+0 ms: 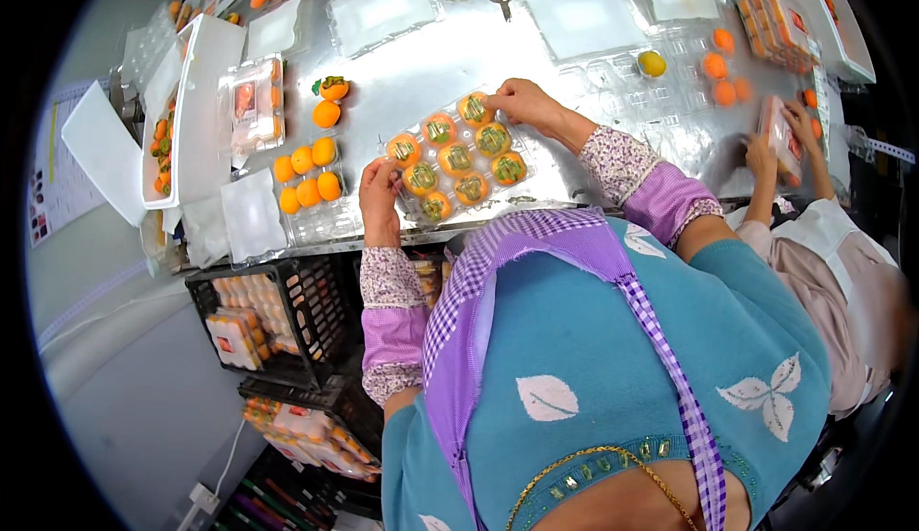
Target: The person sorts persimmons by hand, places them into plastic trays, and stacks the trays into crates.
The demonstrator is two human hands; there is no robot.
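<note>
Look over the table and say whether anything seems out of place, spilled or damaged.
One yellow fruit looks odd: it sits alone by the clear trays, beyond the right hand and farther right, and is yellower than the orange fruits nearby. Nothing looks plainly spilled or damaged.

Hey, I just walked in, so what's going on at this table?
The person has the left hand at the left side of a clear tray with nine orange fruits, leafy tops up. The fingers of the right hand are at its far edge. To the left, six more orange fruits sit together. On the right, a co-worker has both hands on a pack.
</note>
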